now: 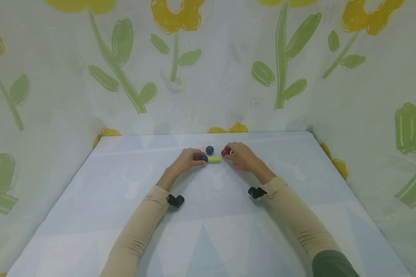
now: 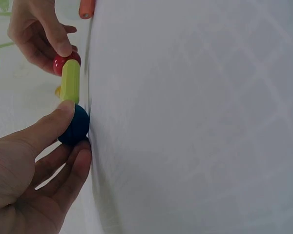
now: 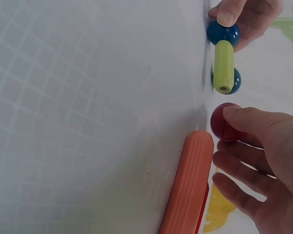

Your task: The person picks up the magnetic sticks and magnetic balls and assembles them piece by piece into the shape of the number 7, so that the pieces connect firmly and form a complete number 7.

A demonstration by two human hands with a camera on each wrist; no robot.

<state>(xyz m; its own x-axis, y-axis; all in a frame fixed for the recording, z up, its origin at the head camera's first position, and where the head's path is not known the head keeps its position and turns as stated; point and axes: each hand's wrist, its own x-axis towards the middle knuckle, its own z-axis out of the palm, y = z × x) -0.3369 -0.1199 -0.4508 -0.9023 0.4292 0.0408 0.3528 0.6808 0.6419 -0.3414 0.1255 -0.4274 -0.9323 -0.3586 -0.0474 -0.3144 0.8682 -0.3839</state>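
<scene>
Left grip (image 1: 190, 157) pinches blue ball (image 2: 78, 126) at left end of lime-green rod (image 1: 214, 159), seemingly joined | right grip (image 1: 242, 154) pinches red ball (image 3: 222, 124), right of rod, apart; rod's right end bare | second blue ball (image 1: 209, 150) behind rod, unheld

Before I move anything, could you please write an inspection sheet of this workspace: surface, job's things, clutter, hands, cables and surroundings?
Surface: white and pale-blue patterned tablecloth.
Job's things: green stick against the front blue ball; red ball apart from the stick; rear blue ball and orange stick unheld.
Clutter: red sliver beside the orange stick, too hidden to identify.
Hands: left hand pinches the front blue ball; right hand pinches the red ball.
Cables: nothing seen.
Surroundings: white flower-printed sheets.
</scene>
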